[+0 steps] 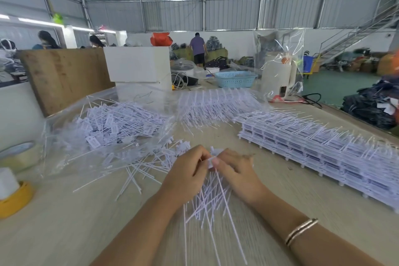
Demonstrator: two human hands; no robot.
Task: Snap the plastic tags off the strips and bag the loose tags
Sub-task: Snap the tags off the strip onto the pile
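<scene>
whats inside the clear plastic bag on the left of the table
The clear plastic bag holds a heap of loose white tags with thin tails. What lies beneath the heap cannot be seen.

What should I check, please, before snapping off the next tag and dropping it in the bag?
1. Both hands grip the strip: left hand and right hand pinch the strip in hand: ok.
2. Tag fully snapped off: cannot tell, blurred.
3. Clear bag within reach, left of the hands: ok.
4. Bag mouth open: cannot tell.
5. Stacked strips ready on the right: ok.
6. Loose tags lie outside the bag: not ok.
</scene>
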